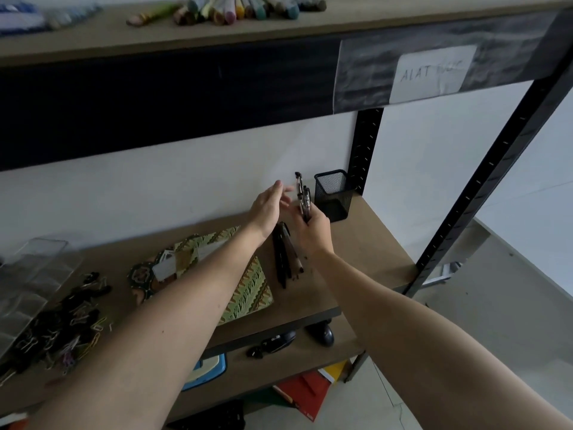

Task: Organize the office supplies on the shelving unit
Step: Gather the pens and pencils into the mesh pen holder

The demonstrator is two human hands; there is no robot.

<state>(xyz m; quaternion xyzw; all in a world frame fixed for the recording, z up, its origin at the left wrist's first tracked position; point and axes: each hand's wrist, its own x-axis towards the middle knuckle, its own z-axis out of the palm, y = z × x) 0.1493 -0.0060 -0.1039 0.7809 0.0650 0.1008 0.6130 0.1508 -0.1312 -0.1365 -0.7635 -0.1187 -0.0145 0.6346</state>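
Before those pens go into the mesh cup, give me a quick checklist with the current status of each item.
1. Right hand grips the pens: ok.
2. Mesh pen cup upright, mouth open: ok.
3. Cup empty inside: cannot tell.
4. Left hand free, fingers straight, beside the pens: ok.
5. Path from pens to cup unobstructed: ok.
6. All pens collected: not ok, loose pens lie on the shelf.
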